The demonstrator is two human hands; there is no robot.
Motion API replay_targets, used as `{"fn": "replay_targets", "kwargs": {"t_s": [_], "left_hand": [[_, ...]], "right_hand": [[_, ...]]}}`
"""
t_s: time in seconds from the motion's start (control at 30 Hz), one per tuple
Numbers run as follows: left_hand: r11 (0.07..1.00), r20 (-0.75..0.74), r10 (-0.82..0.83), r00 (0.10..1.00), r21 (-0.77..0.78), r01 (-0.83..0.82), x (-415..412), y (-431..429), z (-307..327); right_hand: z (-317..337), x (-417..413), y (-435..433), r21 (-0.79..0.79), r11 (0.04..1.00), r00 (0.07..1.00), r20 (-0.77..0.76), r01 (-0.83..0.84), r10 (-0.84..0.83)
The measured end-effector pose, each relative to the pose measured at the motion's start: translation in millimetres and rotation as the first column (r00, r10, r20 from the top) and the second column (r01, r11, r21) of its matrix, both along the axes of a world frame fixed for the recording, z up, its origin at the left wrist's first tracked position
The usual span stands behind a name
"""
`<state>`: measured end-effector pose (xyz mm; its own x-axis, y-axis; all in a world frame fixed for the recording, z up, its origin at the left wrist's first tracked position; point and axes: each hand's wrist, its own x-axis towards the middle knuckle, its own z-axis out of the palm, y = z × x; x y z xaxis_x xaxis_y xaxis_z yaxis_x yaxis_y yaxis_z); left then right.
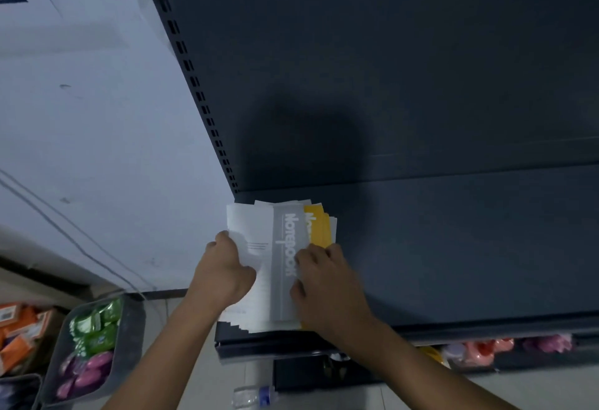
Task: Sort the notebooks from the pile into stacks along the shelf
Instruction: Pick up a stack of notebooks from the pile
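Notebooks (282, 263) lie in a fanned pile at the near left corner of the dark shelf (453, 231), a grey-banded cover on top, a yellow one beneath. Left hand (223, 272) clamps the pile's left edge. Right hand (324, 283) rests flat on top, fingers spread.

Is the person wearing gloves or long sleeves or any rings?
No gloves: the left hand and right hand are bare. Both forearms show uncovered, so no sleeves reach into view. No watch or bracelet shows; the fingers are too blurry to rule out a ring.
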<state>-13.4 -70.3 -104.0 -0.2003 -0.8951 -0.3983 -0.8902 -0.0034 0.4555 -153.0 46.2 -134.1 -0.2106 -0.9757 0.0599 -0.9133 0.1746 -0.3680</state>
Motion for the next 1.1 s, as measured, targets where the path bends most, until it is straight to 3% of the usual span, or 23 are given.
{"fn": "replay_targets", "kwargs": {"t_s": [0.23, 0.37, 0.5, 0.6, 0.67, 0.77, 0.9, 1.1], "left_hand": [[0.999, 0.02, 0.029, 0.999, -0.039, -0.028, 0.5, 1.8, 6.3], [0.995, -0.154, 0.038, 0.987, -0.083, -0.051, 6.5, 7.0, 11.4], [0.998, -0.309, 0.052, 0.95, -0.011, -0.058, 11.7, 10.1, 18.7], [0.996, -0.419, 0.084, 0.904, 0.064, -0.063, 14.3, 10.4, 23.5], [0.993, -0.49, 0.105, 0.865, 0.091, -0.068, 12.6, 10.5, 27.2], [0.998, -0.554, 0.018, 0.832, 0.058, 0.017, 3.0, 13.2, 30.5], [0.973, -0.45, -0.228, 0.863, -0.135, 0.187, -19.6, 22.3, 26.2], [0.89, -0.24, -0.382, 0.893, -0.355, 0.285, -71.9, 49.4, 31.9]], "right_hand": [[0.1, -1.6, 0.4, 0.029, 0.999, 1.0, -0.016, -0.022, 0.023], [0.1, -1.1, 1.5, 0.014, 1.0, 0.999, 0.047, 0.012, -0.013], [6.1, -1.8, -2.6, 0.046, 0.997, 0.99, 0.121, 0.066, -0.071], [16.2, -2.5, -5.5, 0.058, 0.989, 0.955, 0.258, 0.135, -0.146], [23.4, -5.0, -6.0, 0.062, 0.976, 0.879, 0.425, 0.209, -0.215], [29.6, -12.2, -6.1, 0.079, 0.957, 0.787, 0.552, 0.279, -0.275], [39.4, -24.2, 5.9, 0.108, 0.929, 0.796, 0.486, 0.354, -0.36], [59.2, -55.6, 43.5, 0.136, 0.854, 0.79, 0.328, 0.503, -0.518]]}}
